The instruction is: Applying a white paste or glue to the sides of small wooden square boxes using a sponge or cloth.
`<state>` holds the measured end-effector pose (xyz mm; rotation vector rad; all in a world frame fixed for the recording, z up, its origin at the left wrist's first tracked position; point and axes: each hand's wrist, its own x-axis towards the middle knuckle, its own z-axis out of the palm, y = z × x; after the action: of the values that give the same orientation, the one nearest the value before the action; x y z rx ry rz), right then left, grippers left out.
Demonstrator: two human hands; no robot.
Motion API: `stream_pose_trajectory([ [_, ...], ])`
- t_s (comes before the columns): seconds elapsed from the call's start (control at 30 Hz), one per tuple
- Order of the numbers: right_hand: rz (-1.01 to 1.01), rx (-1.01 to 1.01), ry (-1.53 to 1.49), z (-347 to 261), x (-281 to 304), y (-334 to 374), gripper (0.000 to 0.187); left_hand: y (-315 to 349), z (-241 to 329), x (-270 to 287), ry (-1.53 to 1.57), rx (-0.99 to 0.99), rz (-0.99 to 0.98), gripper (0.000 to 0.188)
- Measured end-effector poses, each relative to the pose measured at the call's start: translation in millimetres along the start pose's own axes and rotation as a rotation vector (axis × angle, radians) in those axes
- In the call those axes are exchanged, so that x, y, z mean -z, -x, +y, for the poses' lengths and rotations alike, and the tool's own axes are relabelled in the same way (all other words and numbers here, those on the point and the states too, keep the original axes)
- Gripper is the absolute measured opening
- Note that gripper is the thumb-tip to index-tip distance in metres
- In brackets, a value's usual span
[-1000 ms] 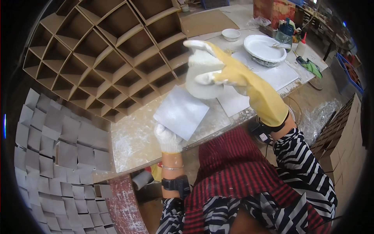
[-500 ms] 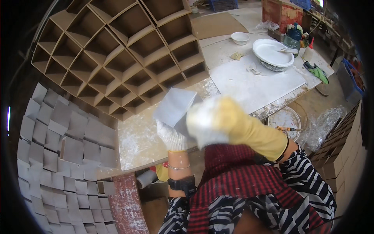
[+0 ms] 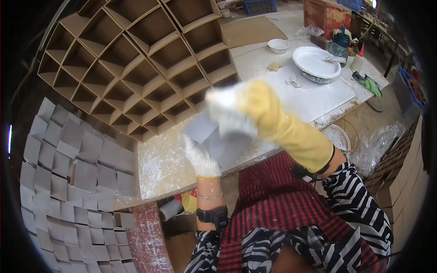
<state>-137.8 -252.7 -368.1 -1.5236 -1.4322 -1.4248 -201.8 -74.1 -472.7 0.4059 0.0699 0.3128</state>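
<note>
My left hand point(image 3: 201, 160), in a white knit glove, grips a small grey cardboard box point(image 3: 226, 149) from its near left side, above the table edge. The box is tilted, and part of it is covered by my other hand. Just above it, my right hand point(image 3: 243, 107) wears a long yellow glove that is white over the fingers. Motion smears those fingers, so I cannot make out their pose or whether they hold anything.
Open brown boxes point(image 3: 166, 54) stack at the back left; many grey boxes point(image 3: 84, 179) pile at the left. A white basin with a brush point(image 3: 314, 61) and a small white bowl point(image 3: 278, 46) stand on the table. A bucket point(image 3: 337, 139) is below the table's right edge.
My right hand has moved up and slightly left over the grey box. The box has turned and tilted in my left hand, which stays about where it was.
</note>
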Motion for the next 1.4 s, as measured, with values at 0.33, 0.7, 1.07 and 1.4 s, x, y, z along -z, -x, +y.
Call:
stream_pose_trajectory([
  [0.33, -0.055, 0.047, 0.178, 0, 0, -2, 0.038, -2, -11, 8, 0.038, 0.126, -0.068, 0.043],
  [0.7, -0.317, 0.135, 0.084, -18, 25, 27, 0.044, -3, 2, 24, -0.225, -0.032, -0.191, 0.039],
  [1.07, 0.079, -0.805, -0.6, 24, 40, 1, 0.088, 6, 12, 12, -0.018, 0.077, -0.126, 0.046],
  [1.4, -0.162, -0.692, -0.64, 19, 31, -38, 0.084, -10, 6, 39, 0.078, 0.148, -0.059, 0.047],
])
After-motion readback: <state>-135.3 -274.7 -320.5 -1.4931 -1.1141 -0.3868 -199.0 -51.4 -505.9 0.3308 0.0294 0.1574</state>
